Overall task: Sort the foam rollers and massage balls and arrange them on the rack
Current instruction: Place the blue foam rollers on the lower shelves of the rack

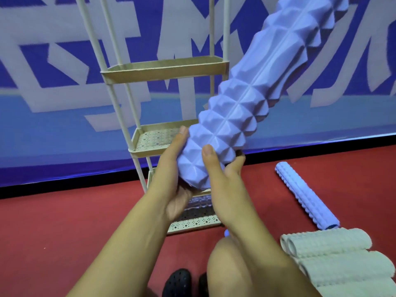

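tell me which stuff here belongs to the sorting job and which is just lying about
Job: long purple ridged foam roller held by both hands; slim purple roller on floor; pale green rollers; beige tiered rack.

Lying about: black shoes; red carpet; blue banner.

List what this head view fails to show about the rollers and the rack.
- Purple roller: far end cut off by the top edge.
- Rack: bottom shelf mostly hidden behind left hand and right hand.
- Grey rollers: pile cut off at the right edge, count unclear.
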